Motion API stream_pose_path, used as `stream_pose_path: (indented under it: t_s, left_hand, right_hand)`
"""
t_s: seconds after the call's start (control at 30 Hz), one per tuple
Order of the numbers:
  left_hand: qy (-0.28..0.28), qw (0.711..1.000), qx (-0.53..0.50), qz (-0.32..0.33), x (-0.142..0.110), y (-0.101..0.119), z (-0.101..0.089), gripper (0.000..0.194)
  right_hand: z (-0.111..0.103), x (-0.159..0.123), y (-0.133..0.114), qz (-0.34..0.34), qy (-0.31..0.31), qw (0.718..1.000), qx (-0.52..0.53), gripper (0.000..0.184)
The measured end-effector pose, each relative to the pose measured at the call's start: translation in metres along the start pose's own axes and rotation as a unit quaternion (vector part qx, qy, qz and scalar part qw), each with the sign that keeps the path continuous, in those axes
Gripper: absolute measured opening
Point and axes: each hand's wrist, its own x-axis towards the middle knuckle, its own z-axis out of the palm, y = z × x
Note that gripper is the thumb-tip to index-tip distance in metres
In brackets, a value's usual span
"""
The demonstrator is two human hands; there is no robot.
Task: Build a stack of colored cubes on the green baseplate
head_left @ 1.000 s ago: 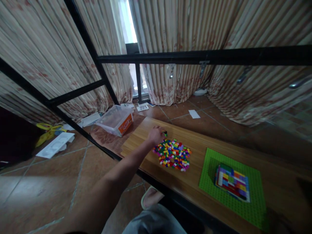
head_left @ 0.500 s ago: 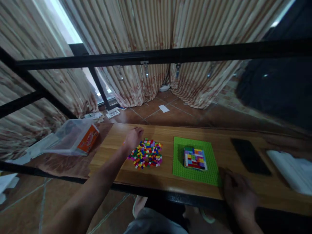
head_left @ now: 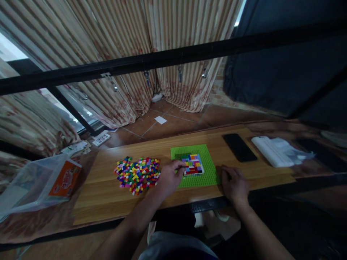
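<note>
My left hand reaches over the left part of the green studded baseplate. Its thumb and fingers are pinched together at the left edge of a block build, a flat, multicoloured patchwork of small bricks with a pale rim. Whatever sits between those fingertips is too small or hidden to make out. Beside the baseplate's lower right corner, my right hand rests on the table, fingers loosely bent, a gap between thumb and forefinger, nothing visible in it. Left of my left hand lies a spread pile of small coloured bricks.
A black phone and a white plastic-wrapped pack lie on the wooden table to the right. On the floor at left stands a clear plastic bin with an orange label. A black rail crosses before the curtains.
My left hand has moved from above the brick pile rightward to the block build. The view has swung to the right. My right hand stays beside the baseplate.
</note>
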Motion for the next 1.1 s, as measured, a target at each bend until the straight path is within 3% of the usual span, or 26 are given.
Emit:
stream_pose_path:
  t_s: [0.23, 0.33, 0.73, 1.1]
  left_hand:
    - [0.028, 0.976, 0.201, 0.077, 0.005, 0.012, 0.017, 0.017]
    - [0.032, 0.968, 0.235, 0.087, 0.004, 0.013, 0.025, 0.017]
    - [0.128, 0.980, 0.149, -0.019, 0.014, 0.008, 0.046, 0.015]
    - [0.142, 0.984, 0.107, -0.028, 0.013, 0.009, 0.049, 0.016]
  right_hand:
    - [-0.002, 0.000, -0.003, 0.010, -0.011, 1.000, 0.004, 0.036]
    - [-0.003, 0.000, -0.004, 0.013, -0.010, 1.000, 0.003, 0.035]
    - [-0.001, 0.000, -0.002, 0.003, 0.003, 1.000, 0.001, 0.034]
    - [0.000, 0.000, -0.002, -0.001, 0.016, 1.000, -0.001, 0.032]
